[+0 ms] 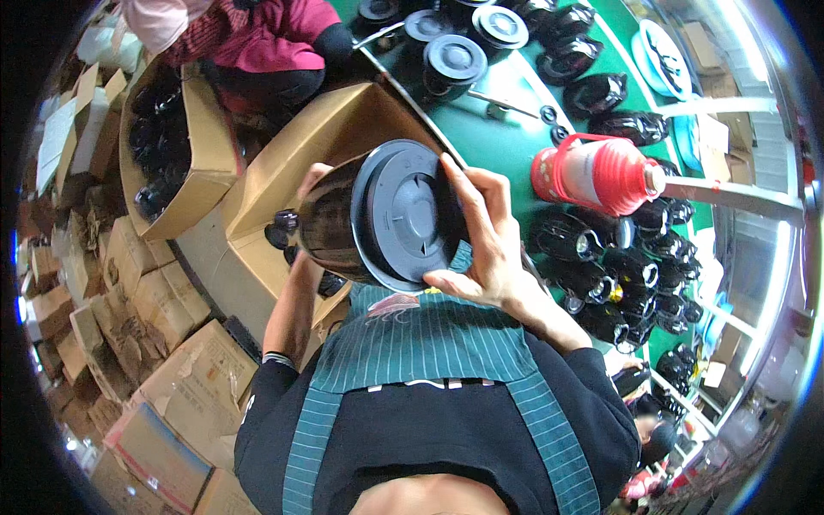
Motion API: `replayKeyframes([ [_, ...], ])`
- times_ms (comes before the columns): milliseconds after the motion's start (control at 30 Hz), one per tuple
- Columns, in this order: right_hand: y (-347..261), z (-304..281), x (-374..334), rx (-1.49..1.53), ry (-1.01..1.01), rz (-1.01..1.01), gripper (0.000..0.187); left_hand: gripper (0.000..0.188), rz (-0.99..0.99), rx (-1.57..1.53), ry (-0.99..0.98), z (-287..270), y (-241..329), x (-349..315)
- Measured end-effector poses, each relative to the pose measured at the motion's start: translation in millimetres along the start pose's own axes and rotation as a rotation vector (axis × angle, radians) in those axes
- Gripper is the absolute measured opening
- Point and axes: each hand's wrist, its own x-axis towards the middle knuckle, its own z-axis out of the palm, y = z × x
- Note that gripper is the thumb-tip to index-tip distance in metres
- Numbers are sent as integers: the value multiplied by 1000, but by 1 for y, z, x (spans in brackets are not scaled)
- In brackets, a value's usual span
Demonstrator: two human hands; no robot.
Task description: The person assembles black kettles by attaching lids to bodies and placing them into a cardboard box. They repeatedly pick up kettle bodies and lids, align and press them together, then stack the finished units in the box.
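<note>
Gripped two-handed: dark glossy flask body (330,227), held at chest height over the striped apron (429,339). Right hand (485,245) wraps the grey base cap (403,215), fingers curled on its rim; left hand (311,184) is mostly hidden behind the body. Open carton (318,137) just beyond. Risk, judged: slick shell slipping if the rim hold loosens; red flask (601,172) and green bench (506,142) stock near.

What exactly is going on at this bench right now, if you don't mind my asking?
A person in a striped apron holds a dark glossy flask body on its side in front of the chest. The right hand grips its grey round base, and the left hand supports the far end. An open cardboard box stands just beyond. On the green table lie many more dark flask bodies and a red flask. Another person in red works at a second box.
</note>
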Motion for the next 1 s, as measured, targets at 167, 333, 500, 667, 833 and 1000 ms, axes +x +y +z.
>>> replayKeyframes([
  [167,-8,-7,5,-61,42,-108,120,8,-234,-372,3,18,-29,-11],
  [333,-11,-21,16,-168,10,-195,122,8,-287,-505,-39,21,-35,-9],
  [500,-8,-29,28,-163,-117,-258,122,9,-295,-611,-121,26,-45,-7],
  [667,-1,-28,21,-133,-159,-125,117,8,-87,-468,-207,23,-27,-15],
  [833,4,-17,13,-3,-117,-43,116,7,-195,-316,-30,27,22,-27],
  [1000,14,-14,9,99,-92,-21,108,13,-158,-321,-2,22,39,-27],
])
